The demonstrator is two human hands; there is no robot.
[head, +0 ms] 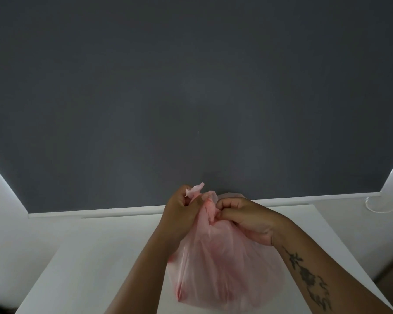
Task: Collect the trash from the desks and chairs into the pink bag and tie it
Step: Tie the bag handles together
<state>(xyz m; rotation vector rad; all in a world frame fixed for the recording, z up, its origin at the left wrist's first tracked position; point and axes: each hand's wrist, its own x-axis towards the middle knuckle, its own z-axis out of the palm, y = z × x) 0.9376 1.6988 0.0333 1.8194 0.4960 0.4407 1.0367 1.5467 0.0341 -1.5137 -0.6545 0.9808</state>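
Both hands at the neck of the bag, knot in the works.

Left hand point(182, 214) at about eleven o'clock of the thin, translucent pink plastic bag point(222, 268), fingers curled tight and pinching a crumpled pink tail of the bag's mouth that pokes out above the knuckles. Centre: the twisted, gathered neck stands up between the two hands, the full bag sitting on the white flat surface point(95, 257), near its far edge, at six o'clock in view. Right hand point(243, 220) at one o'clock of the bag, fingers folded in, pressed together on the gathered plastic, tattooed forearm trailing off toward five o'clock. Dark grey wall point(191, 87) behind.
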